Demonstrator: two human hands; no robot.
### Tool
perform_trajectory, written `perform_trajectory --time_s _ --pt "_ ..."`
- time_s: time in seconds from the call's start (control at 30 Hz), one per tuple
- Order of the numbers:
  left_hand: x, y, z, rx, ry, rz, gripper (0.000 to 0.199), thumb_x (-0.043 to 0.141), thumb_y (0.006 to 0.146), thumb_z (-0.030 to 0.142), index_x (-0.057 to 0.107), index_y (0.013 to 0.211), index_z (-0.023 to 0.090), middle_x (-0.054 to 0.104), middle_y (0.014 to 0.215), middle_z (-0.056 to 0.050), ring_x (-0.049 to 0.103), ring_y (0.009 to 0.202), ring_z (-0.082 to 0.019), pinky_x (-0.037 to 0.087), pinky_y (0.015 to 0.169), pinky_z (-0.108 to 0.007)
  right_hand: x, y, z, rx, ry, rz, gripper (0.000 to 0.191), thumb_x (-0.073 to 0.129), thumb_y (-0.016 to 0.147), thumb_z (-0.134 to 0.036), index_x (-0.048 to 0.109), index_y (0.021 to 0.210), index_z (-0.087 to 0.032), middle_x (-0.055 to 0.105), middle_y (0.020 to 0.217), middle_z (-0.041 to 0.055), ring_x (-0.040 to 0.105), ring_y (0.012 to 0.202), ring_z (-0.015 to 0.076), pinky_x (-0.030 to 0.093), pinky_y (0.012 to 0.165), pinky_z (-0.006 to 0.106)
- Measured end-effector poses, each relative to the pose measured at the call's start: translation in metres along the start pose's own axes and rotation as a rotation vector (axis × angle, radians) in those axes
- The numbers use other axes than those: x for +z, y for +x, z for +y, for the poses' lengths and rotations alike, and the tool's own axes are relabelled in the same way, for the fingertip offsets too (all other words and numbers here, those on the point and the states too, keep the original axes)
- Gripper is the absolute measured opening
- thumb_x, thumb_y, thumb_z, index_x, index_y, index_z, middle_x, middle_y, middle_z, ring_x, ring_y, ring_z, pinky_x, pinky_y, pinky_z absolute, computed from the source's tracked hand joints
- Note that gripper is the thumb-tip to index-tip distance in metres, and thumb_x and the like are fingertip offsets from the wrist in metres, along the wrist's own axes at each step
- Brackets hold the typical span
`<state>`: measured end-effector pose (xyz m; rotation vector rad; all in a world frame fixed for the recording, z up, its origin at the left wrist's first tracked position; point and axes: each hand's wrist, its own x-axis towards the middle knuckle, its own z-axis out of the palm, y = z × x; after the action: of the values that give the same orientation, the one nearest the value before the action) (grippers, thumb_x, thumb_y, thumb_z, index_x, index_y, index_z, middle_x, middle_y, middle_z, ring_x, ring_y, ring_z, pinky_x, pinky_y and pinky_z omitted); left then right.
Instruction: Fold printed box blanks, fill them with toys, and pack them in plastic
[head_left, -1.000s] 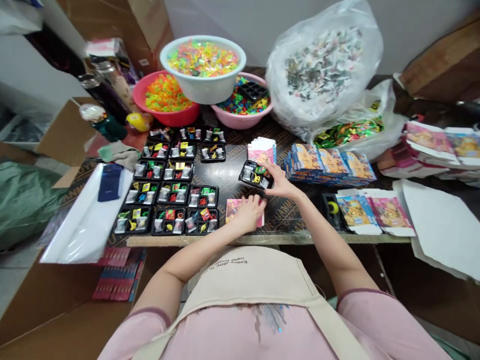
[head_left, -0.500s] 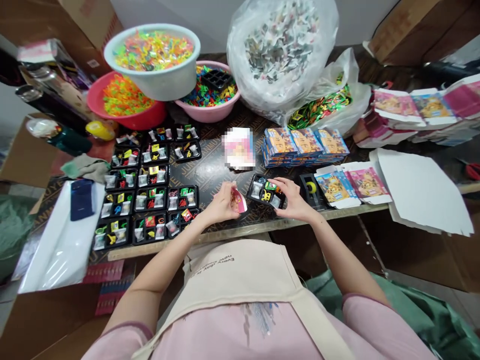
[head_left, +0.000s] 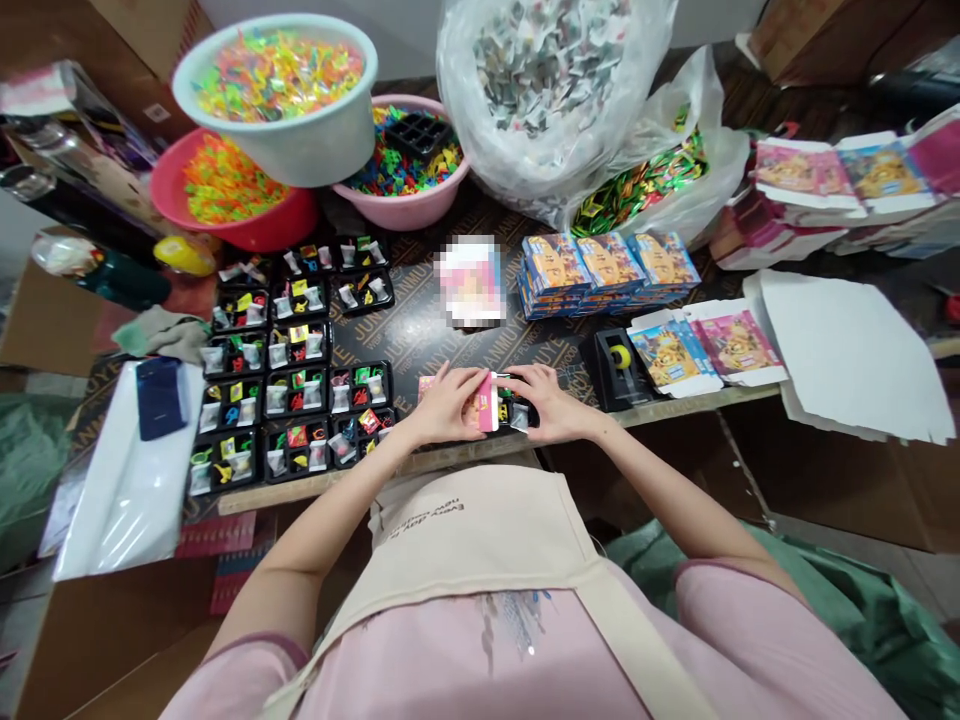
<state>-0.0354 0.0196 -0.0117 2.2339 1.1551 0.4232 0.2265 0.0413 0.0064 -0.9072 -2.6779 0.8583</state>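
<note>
My left hand is closed around a small pink printed box near the table's front edge. My right hand grips a black compartment tray holding small wrapped packets and coloured plastic bits. The tray's left end meets the box's right-hand opening and appears partly inside it; the fingers hide how far. To the left stand several filled black trays in rows. Beyond my hands lies a pink and white piece, blurred out in part.
Stacked blue boxes, a black tape dispenser and flat cartons are on the right. Along the back are a white basin, a red basin, a pink basin and a plastic bag of packets. A phone lies left.
The pink box and the black tray, apart before, have come together, with the tray's end now at the box's opening. My right hand has moved left. The view has shifted slightly.
</note>
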Motion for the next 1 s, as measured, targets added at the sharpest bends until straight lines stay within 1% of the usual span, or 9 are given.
perform_trajectory --time_s 0.17,0.23,0.37,0.43,0.53,0.63,0.73,0.87,1.0 --pt "0.003 0.003 0.005 -0.059 0.061 0.116 0.1 0.08 0.062 0.043 0.038 0.15 0.021 0.053 0.139 -0.015 0.051 0.127 -0.036 0.037 0.111 -0.054 0.002 0.003 0.012 0.063 0.21 0.05 0.095 0.072 0.075 -0.044 0.028 0.157 -0.029 0.02 0.164 0.0152 0.017 0.151 0.0398 0.018 0.117 0.063" --pt "0.005 0.003 0.006 -0.126 0.07 0.187 0.099 0.079 0.062 0.044 0.039 0.15 0.02 0.054 0.137 -0.016 0.051 0.125 -0.036 0.04 0.107 -0.052 0.011 0.004 0.014 0.141 0.384 0.171 0.095 0.071 0.077 -0.055 0.028 0.157 -0.028 0.019 0.165 0.0141 0.023 0.15 0.0372 0.028 0.117 0.057" --pt "0.012 0.003 0.013 -0.193 0.091 0.262 0.096 0.079 0.062 0.044 0.043 0.147 0.02 0.054 0.136 -0.016 0.05 0.126 -0.038 0.039 0.106 -0.051 0.042 0.01 0.011 0.4 0.669 0.506 0.075 0.063 0.083 -0.06 0.048 0.148 -0.025 0.052 0.141 0.0132 0.058 0.118 0.0274 0.05 0.099 0.045" --pt "0.017 0.005 0.019 -0.205 0.097 0.28 0.094 0.079 0.062 0.042 0.044 0.146 0.019 0.054 0.136 -0.018 0.05 0.126 -0.038 0.037 0.106 -0.051 0.054 0.016 0.006 0.499 0.729 0.648 0.067 0.066 0.08 -0.058 0.061 0.136 -0.022 0.064 0.12 0.0111 0.062 0.102 0.0249 0.052 0.095 0.044" --pt "0.023 0.008 0.027 -0.231 0.104 0.306 0.092 0.078 0.064 0.041 0.043 0.147 0.019 0.053 0.137 -0.018 0.048 0.127 -0.039 0.037 0.106 -0.052 0.062 0.026 -0.004 0.519 0.771 0.779 0.058 0.071 0.077 -0.055 0.07 0.124 -0.022 0.068 0.11 0.0089 0.063 0.102 0.0244 0.049 0.098 0.043" --pt "0.027 0.012 0.03 -0.267 0.101 0.331 0.091 0.078 0.065 0.04 0.044 0.146 0.019 0.053 0.137 -0.019 0.048 0.128 -0.04 0.037 0.106 -0.052 0.063 0.034 -0.018 0.472 0.79 0.774 0.05 0.062 0.084 -0.061 0.075 0.115 -0.024 0.07 0.112 0.0082 0.062 0.109 0.0241 0.047 0.103 0.042" --pt "0.027 0.013 0.029 -0.292 0.066 0.353 0.09 0.079 0.064 0.04 0.045 0.145 0.018 0.052 0.137 -0.019 0.047 0.13 -0.039 0.038 0.106 -0.052 0.063 0.037 -0.029 0.426 0.83 0.691 0.062 0.043 0.089 -0.074 0.078 0.106 -0.026 0.069 0.116 0.0078 0.061 0.114 0.0241 0.045 0.106 0.041" --pt "0.021 0.012 0.021 -0.261 -0.172 0.399 0.095 0.081 0.061 0.046 0.046 0.145 0.018 0.053 0.137 -0.016 0.048 0.131 -0.036 0.038 0.11 -0.051 0.06 0.038 -0.027 0.457 0.929 0.709 0.079 0.029 0.084 -0.086 0.077 0.107 -0.028 0.063 0.132 0.0068 0.059 0.118 0.025 0.049 0.102 0.042" --pt "0.019 0.011 0.016 -0.178 -0.83 0.403 0.085 0.08 0.056 0.063 0.063 0.128 0.021 0.062 0.13 -0.012 0.055 0.128 -0.034 0.04 0.111 -0.047 0.052 0.048 -0.025 0.518 1.111 0.794 0.074 0.039 0.084 -0.083 0.067 0.125 -0.029 0.066 0.129 0.0065 0.064 0.111 0.0228 0.052 0.097 0.041"
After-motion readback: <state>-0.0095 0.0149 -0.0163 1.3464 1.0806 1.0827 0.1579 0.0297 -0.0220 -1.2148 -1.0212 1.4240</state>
